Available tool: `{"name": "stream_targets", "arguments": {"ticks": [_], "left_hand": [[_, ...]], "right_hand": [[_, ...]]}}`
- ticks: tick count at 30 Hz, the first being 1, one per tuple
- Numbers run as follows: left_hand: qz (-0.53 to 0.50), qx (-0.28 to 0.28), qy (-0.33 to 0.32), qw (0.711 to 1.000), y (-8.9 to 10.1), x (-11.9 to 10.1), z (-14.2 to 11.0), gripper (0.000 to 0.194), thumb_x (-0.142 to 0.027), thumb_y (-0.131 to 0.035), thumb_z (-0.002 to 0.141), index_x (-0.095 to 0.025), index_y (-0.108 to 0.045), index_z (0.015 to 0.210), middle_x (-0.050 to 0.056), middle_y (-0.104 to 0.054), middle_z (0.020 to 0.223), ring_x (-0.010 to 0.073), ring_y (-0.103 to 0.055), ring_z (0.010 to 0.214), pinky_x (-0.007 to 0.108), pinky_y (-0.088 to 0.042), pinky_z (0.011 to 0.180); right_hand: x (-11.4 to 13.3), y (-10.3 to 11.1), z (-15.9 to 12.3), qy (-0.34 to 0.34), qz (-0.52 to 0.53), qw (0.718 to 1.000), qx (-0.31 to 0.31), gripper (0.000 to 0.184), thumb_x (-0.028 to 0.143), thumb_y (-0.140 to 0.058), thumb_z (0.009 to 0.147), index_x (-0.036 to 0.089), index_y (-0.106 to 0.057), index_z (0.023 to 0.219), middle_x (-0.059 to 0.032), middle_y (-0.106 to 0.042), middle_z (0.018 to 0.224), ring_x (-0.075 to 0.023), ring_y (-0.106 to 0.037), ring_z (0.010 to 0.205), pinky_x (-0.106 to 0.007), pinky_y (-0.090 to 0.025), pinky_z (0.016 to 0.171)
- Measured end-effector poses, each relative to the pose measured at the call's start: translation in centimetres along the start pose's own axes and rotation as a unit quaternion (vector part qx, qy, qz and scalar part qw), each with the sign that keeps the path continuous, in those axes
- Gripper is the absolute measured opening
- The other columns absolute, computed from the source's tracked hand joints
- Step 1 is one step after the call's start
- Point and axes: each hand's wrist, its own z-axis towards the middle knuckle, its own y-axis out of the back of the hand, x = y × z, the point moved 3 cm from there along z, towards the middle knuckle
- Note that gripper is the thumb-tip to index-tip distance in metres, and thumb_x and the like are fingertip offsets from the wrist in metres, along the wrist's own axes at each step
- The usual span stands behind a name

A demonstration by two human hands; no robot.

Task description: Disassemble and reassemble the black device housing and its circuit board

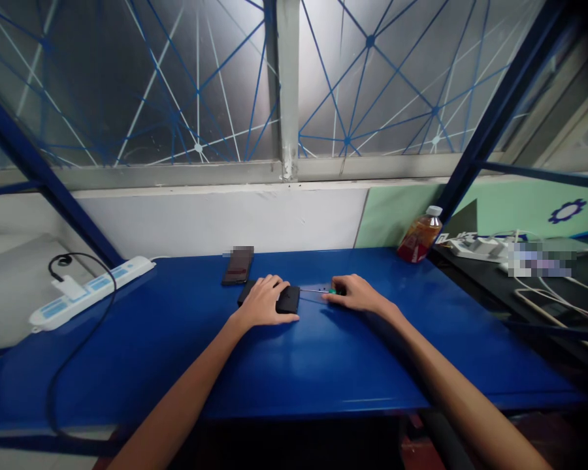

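My left hand [264,301] lies over a flat black box-shaped device [288,300] on the blue table, its fingers wrapped across the top and its thumb along the near side. A screwdriver [316,291] with a thin metal shaft and a green-and-dark handle is pinched in my right hand [355,292]. Its shaft points left, and the tip meets or nearly meets the device's right end; exact contact is too small to tell. Several tiny dark specks, perhaps screws, lie just behind the shaft. Most of the handle is hidden by my fingers.
Behind the device lies a dark phone [238,265]. A white power strip [93,292] with a black cable [68,365] runs along the table's left side. A bottle of reddish drink [420,235] leans at the back right. Blue frame posts rise at both sides.
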Motion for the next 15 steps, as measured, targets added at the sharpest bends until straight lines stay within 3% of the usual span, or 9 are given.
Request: {"name": "stream_targets", "arguments": {"ticks": [4,8,15], "left_hand": [[0.0,0.005,-0.002,1.0,0.12,-0.11,-0.06,0.073,-0.075,-0.058,0.072,-0.02,-0.058,0.12,0.012,-0.058,0.112,0.0306,-0.053,0.101,0.042,-0.041,0.088],[0.0,0.006,-0.002,1.0,0.19,-0.14,-0.03,0.074,-0.075,-0.058,0.072,-0.019,-0.057,0.121,0.013,-0.058,0.112,0.0308,-0.053,0.1,0.042,-0.041,0.087],[-0.005,-0.001,-0.004,1.0,0.29,-0.13,0.03,0.072,-0.075,-0.059,0.072,-0.019,-0.059,0.118,0.012,-0.059,0.111,0.0301,-0.054,0.099,0.042,-0.041,0.087]], "right_hand": [[0.16,0.71,-0.14,-0.005,0.02,1.0,-0.009,0.043,0.055,-0.048,0.089,0.019,-0.062,0.072,-0.0036,-0.064,0.066,-0.0152,-0.052,0.057,-0.026,-0.029,0.054],[-0.34,0.84,-0.05,0.004,0.001,1.0,0.002,0.045,0.061,-0.058,0.08,0.018,-0.063,0.067,-0.0044,-0.064,0.07,-0.0159,-0.053,0.061,-0.026,-0.029,0.056],[-0.42,0.07,-0.08,0.009,-0.003,1.0,0.013,0.042,0.061,-0.064,0.076,0.019,-0.06,0.082,-0.0024,-0.063,0.071,-0.0153,-0.053,0.061,-0.024,-0.029,0.054]]}}
